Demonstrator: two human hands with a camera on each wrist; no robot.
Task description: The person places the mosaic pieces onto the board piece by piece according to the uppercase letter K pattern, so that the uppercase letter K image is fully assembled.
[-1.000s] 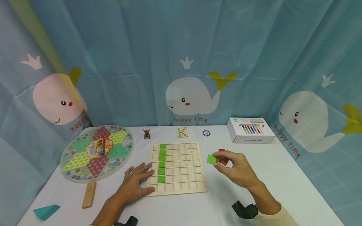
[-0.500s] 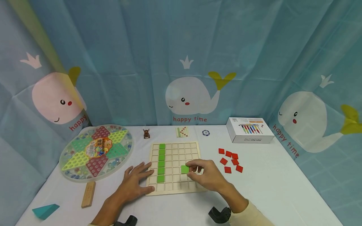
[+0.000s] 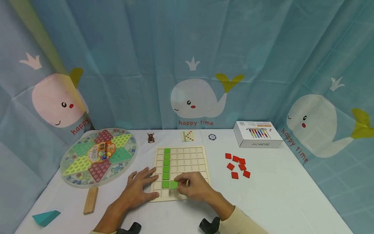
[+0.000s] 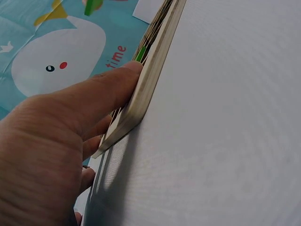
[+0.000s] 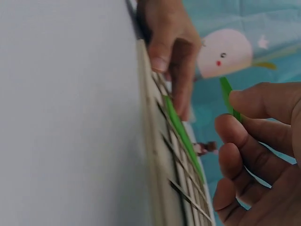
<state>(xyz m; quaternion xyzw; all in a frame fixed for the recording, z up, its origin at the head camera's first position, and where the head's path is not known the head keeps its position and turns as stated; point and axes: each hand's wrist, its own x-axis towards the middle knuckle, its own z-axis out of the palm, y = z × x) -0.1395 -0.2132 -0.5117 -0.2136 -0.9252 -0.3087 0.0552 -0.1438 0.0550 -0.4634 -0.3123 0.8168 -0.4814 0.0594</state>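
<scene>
A square wooden grid board [image 3: 190, 157] lies on the white table with a column of green tiles [image 3: 166, 169] set in its cells near the left side. My left hand [image 3: 139, 188] rests at the board's left edge, fingers spread and thumb on the frame near the front corner. Between thumb and fingertips, my right hand [image 3: 197, 187] pinches one green square tile [image 3: 173, 185] over the lower left part of the board, just right of the column. From the right wrist view, that held tile [image 5: 225, 94] appears raised off the grid and tilted.
Several loose red tiles [image 3: 234, 175] lie right of the board. Behind are a small brown figurine [image 3: 150, 137], a pattern card [image 3: 188, 136], a poker chip [image 3: 212, 137] and a white box [image 3: 258, 134]. Left are a Chinese checkers board [image 3: 99, 156], a wooden block [image 3: 91, 200] and a teal wedge [image 3: 46, 218].
My right hand has carried the green tile leftward from beside the red tiles to over the board, near the column's lower end. My left hand has stayed at the board's edge.
</scene>
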